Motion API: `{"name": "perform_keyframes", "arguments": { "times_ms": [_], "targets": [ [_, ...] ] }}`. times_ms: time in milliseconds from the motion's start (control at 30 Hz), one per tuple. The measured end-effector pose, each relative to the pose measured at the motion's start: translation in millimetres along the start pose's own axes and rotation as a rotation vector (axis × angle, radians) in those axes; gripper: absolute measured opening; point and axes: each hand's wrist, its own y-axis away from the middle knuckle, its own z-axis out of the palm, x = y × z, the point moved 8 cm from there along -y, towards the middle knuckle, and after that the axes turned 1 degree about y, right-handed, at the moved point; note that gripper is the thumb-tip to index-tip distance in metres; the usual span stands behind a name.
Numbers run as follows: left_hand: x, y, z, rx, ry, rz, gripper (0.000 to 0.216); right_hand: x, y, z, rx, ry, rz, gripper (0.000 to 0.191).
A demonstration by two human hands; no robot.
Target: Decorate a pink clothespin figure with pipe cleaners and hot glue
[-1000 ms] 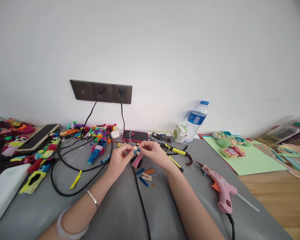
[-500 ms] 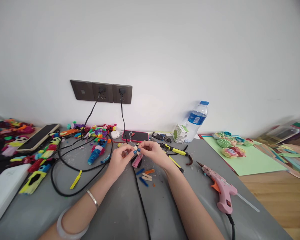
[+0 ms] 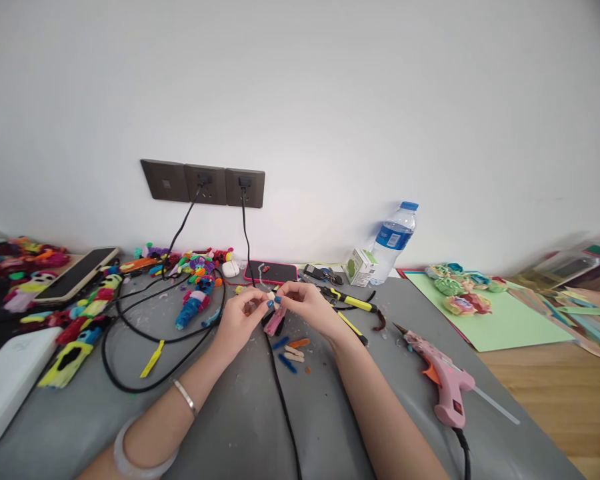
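My left hand (image 3: 241, 319) and my right hand (image 3: 305, 305) meet over the grey mat (image 3: 240, 413), fingers pinched together on a small cream-coloured craft piece (image 3: 271, 297). A pink fuzzy piece (image 3: 275, 321) hangs or lies just below the fingertips. Short blue, cream and orange pipe-cleaner bits (image 3: 293, 350) lie on the mat right beneath my hands. A black cable (image 3: 280, 393) runs between my forearms.
A pink glue gun (image 3: 443, 377) lies at the right. Yellow-handled cutters (image 3: 353, 303), a water bottle (image 3: 395, 240), a small carton (image 3: 359, 267) and a red-edged phone (image 3: 271, 272) sit behind. Colourful pipe-cleaner figures (image 3: 195, 300), another phone (image 3: 75, 273) and looped cables fill the left. Green paper (image 3: 500, 320) lies right.
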Motion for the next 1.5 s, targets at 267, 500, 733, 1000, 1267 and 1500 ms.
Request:
{"name": "perform_keyframes", "arguments": {
  "times_ms": [267,500,733,1000,1267,1500],
  "targets": [
    [-0.8,0.5,1.1,-0.012,0.004,-0.005,0.013,0.8,-0.2,0.1,-0.004,-0.002,-0.002,0.022],
    [0.0,0.5,1.1,-0.01,0.009,-0.008,0.013,0.6,0.0,0.1,-0.004,-0.008,-0.005,0.02],
    [-2.6,-0.3,1.3,-0.019,0.016,-0.005,0.014,-0.9,0.4,0.7,-0.006,-0.025,0.003,0.021],
    [-2.1,0.2,1.8,-0.017,0.015,-0.011,0.014,0.7,0.2,0.6,-0.007,-0.037,0.009,0.021],
    [-2.2,0.3,1.3,-0.014,0.016,-0.007,0.014,0.9,0.2,0.3,-0.007,-0.036,0.003,0.02],
    [-3.4,0.1,1.0,-0.015,0.012,-0.009,0.013,0.3,0.2,0.6,-0.01,-0.041,0.0,0.021]
  ]
}}
